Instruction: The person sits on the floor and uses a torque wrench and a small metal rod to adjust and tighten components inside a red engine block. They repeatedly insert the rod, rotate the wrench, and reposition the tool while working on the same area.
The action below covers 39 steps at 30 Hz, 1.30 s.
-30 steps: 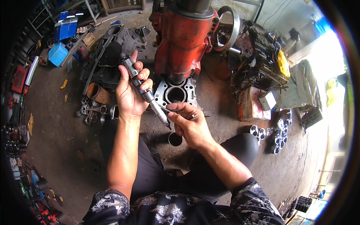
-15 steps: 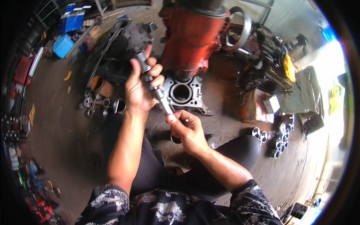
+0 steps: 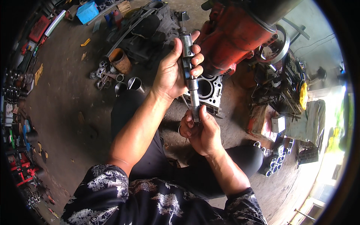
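My left hand (image 3: 173,71) is closed around the middle of a stepped metal shaft tool (image 3: 192,92), a long steel cylinder in several sections, held nearly upright in the picture. The lower end of the shaft sits against the thumb and fingers of my right hand (image 3: 200,131), which are closed on it. A thin rod (image 3: 186,102) shows just above my right fingers; whether they hold it, I cannot tell. Beyond the hands lies a cylinder block (image 3: 215,95) with a round bore, partly hidden behind the tool and my left hand.
A large red machine (image 3: 240,37) with a handwheel (image 3: 284,47) stands over the block. Left are a rusty cylinder (image 3: 120,61), connecting rods (image 3: 105,75) and a dark engine block (image 3: 157,28). Right are a box (image 3: 262,120) and pistons (image 3: 276,161). Tools line the left edge.
Both hands and the shaft have shifted right in the picture, and the shaft has turned more upright. The view has swung too, with the red machine farther right.
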Available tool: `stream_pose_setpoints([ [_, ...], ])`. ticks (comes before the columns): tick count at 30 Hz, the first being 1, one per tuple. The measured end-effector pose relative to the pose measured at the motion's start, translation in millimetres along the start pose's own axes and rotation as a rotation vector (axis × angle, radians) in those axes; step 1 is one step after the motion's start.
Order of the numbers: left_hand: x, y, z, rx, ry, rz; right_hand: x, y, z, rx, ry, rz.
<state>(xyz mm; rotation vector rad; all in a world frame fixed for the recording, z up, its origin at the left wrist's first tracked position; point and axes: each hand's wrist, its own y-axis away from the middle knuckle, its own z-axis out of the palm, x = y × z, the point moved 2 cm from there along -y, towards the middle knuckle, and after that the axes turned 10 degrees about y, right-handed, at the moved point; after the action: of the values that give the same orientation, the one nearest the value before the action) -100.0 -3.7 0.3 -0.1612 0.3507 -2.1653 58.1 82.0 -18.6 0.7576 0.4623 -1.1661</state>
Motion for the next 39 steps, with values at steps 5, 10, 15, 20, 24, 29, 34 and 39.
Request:
stream_pose_setpoints([
  [5, 1.5, 0.6, 1.1, -0.001, -0.019, 0.0, 0.8, 0.1, -0.9, 0.009, 0.023, -0.003],
  [10, 2.0, 0.9, 1.3, -0.005, -0.025, 0.0, 0.5, 0.1, -1.1, 0.026, 0.058, -0.009],
  [15, 2.3, 1.1, 1.8, -0.009, -0.025, -0.005, 0.1, 0.0, 0.0, 0.041, 0.089, -0.017],
  [20, 2.8, 1.8, 3.4, 0.004, -0.051, -0.003, -0.1, 0.3, 0.7, 0.049, 0.105, -0.022],
  [24, 3.2, 2.1, 3.8, 0.033, -0.112, 0.003, 1.3, -0.9, -0.3, 0.051, 0.116, -0.02],
  [29, 3.5, 2.6, 3.5, 0.064, -0.156, 0.007, 3.3, -2.2, -1.7, 0.05, 0.128, -0.023],
  [34, 3.7, 3.2, 4.1, 0.046, -0.13, 0.003, 4.0, -1.5, -1.7, 0.042, 0.152, -0.029],
  [39, 4.6, 2.6, 2.3, 0.007, -0.077, -0.015, 4.4, -0.4, -0.7, 0.04, 0.161, -0.04],
])
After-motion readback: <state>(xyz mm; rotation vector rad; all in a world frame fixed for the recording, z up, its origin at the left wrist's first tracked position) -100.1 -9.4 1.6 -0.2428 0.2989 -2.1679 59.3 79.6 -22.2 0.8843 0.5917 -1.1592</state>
